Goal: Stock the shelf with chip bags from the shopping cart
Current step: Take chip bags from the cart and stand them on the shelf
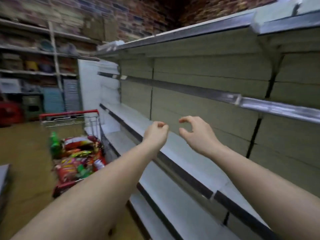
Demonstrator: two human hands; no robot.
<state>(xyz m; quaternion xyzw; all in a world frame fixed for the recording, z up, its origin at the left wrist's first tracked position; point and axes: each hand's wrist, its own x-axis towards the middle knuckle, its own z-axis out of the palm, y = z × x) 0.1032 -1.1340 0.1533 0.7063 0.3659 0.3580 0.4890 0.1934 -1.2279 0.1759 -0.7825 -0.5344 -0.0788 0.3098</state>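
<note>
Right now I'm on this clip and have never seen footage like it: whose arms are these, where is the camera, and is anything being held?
There is no machine here. The single picture comes from a wide-angle camera worn on a person's head, looking forward and down, so the two bare arms are the wearer's own. The left hand has its fingers curled into a loose fist and holds nothing. The right hand has thumb and fingers curved apart, also holding nothing. Both hover over a white shelf that shows no goods where visible. To the left stands a shopping cart with a red handle, filled with colourful chip bags. The picture is blurred, so the printing on the bags cannot be read.
</note>
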